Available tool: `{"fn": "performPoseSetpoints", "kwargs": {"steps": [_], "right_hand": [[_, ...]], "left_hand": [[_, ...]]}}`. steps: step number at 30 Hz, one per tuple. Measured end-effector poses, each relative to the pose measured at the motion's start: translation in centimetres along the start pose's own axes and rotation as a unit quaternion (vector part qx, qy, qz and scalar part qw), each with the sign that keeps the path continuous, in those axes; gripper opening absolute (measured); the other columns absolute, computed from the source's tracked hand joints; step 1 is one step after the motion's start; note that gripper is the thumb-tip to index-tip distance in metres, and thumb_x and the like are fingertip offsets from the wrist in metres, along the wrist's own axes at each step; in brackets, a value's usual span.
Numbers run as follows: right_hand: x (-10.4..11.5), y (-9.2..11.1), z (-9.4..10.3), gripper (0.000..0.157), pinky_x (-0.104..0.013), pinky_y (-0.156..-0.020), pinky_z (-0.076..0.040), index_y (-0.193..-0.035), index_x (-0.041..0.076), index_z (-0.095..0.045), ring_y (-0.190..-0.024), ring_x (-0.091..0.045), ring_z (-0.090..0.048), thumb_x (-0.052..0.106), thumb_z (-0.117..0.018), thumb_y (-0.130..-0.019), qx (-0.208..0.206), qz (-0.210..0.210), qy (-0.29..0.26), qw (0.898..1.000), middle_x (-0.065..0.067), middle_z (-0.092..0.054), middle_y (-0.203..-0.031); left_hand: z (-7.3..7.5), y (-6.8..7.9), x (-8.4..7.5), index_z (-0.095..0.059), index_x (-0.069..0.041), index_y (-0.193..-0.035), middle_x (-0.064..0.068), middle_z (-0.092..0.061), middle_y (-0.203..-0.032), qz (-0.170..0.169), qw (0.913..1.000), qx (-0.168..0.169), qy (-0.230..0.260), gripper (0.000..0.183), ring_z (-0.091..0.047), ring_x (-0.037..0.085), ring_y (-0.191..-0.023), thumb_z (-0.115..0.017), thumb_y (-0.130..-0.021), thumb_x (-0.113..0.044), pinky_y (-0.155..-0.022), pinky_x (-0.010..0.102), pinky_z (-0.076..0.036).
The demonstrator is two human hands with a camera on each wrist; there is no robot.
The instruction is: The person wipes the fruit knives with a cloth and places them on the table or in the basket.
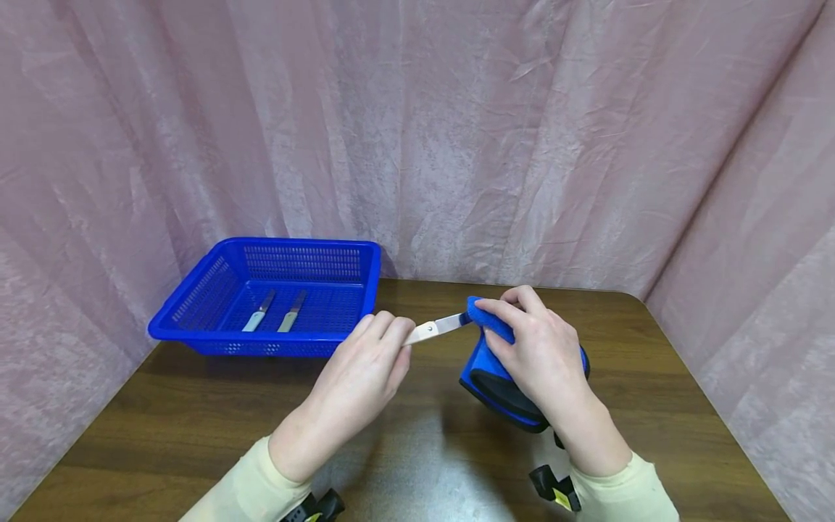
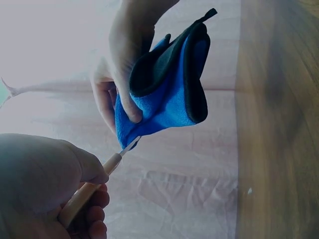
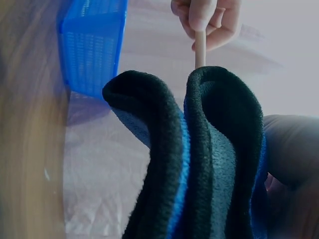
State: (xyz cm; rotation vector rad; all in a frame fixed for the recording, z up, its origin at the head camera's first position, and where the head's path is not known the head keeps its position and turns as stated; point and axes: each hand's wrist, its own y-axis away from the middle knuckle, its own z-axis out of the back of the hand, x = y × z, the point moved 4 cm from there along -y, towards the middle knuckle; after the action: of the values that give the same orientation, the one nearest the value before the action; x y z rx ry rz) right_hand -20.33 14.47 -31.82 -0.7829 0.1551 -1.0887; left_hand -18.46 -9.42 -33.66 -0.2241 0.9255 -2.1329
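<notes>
My left hand (image 1: 365,359) grips the pale handle of a small knife (image 1: 427,332), whose blade points right in the head view. With thumb and fingers, my right hand (image 1: 538,344) pinches a blue cloth with black edging (image 1: 483,359) at the blade's tip, which the fabric hides. The rest of the cloth hangs in folds below that hand. In the left wrist view, the knife's handle (image 2: 82,196) runs out of the fist toward the blue cloth (image 2: 169,107). Black-edged folds of the cloth (image 3: 194,149) fill much of the right wrist view.
A blue perforated plastic basket (image 1: 261,336) stands at the back left of the brown wooden table (image 1: 215,391). Inside lie two small light-handled knives, one on the left (image 1: 259,314) and one beside it (image 1: 291,313). Pink curtains (image 1: 457,145) hang behind and along the sides.
</notes>
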Motion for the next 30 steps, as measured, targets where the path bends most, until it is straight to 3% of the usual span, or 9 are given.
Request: {"fn": "performPoseSetpoints", "kwargs": {"steps": [19, 30], "right_hand": [[-1.9, -0.3, 0.5, 0.037, -0.051, -0.063, -0.056, -0.125, 0.022, -0.084, -0.088, -0.027, -0.074, 0.008, -0.086, -0.091, -0.006, -0.034, 0.013, 0.999, -0.006, -0.067, -0.116], [1.6, 0.0, 0.6, 0.042, -0.043, -0.061, -0.057, -0.126, 0.021, -0.084, -0.08, -0.022, -0.071, 0.008, -0.094, -0.087, -0.029, 0.044, -0.017, 0.998, -0.003, -0.066, -0.114]], "left_hand": [[0.0, 0.0, 0.2, -0.066, -0.007, -0.11, 0.003, -0.063, -0.096, 0.008, 0.9999, 0.008, 0.0, 0.014, -0.057, 0.026, -0.084, -0.075, -0.1, -0.004, -0.068, 0.037, -0.05], [0.0, -0.1, 0.4, -0.066, -0.007, -0.11, 0.003, -0.063, -0.096, 0.016, 0.9998, 0.016, -0.001, 0.014, -0.057, 0.025, -0.083, -0.075, -0.1, -0.005, -0.067, 0.036, -0.05]]}}
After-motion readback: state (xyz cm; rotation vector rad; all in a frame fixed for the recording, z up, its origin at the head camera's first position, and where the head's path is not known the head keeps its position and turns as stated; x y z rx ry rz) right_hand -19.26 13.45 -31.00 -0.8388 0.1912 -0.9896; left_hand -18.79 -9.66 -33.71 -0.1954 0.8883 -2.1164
